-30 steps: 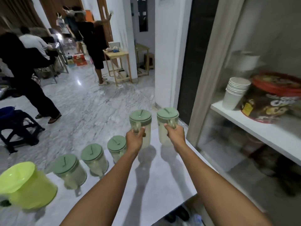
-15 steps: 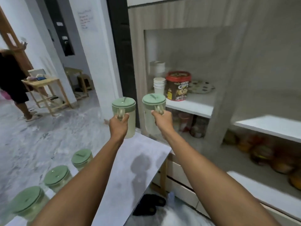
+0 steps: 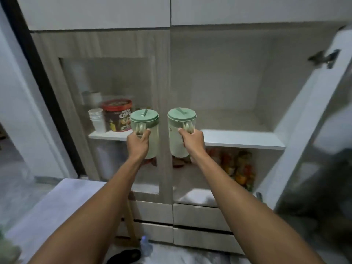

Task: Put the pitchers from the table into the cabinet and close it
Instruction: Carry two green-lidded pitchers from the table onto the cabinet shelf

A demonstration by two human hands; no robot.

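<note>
I hold two clear pitchers with green lids upright in front of the cabinet. My left hand (image 3: 138, 142) grips the handle of the left pitcher (image 3: 146, 128), which hangs before the closed glass-panel left door (image 3: 106, 77). My right hand (image 3: 192, 142) grips the handle of the right pitcher (image 3: 181, 130), just at the front edge of the white shelf (image 3: 243, 139) in the open right compartment. The right cabinet door (image 3: 312, 141) stands swung open at the right.
Behind the left glass door sit a stack of white cups (image 3: 97, 121) and a red-lidded cereal tub (image 3: 117, 117). Colourful packets (image 3: 236, 168) fill the space below the shelf. The white table (image 3: 62, 202) is at lower left, drawers (image 3: 200, 216) below, a dark shoe (image 3: 123, 257) on the floor.
I have turned from the table to face the cabinet, carrying both pitchers up and forward to the shelf's level. The other pitchers on the table have left the view.
</note>
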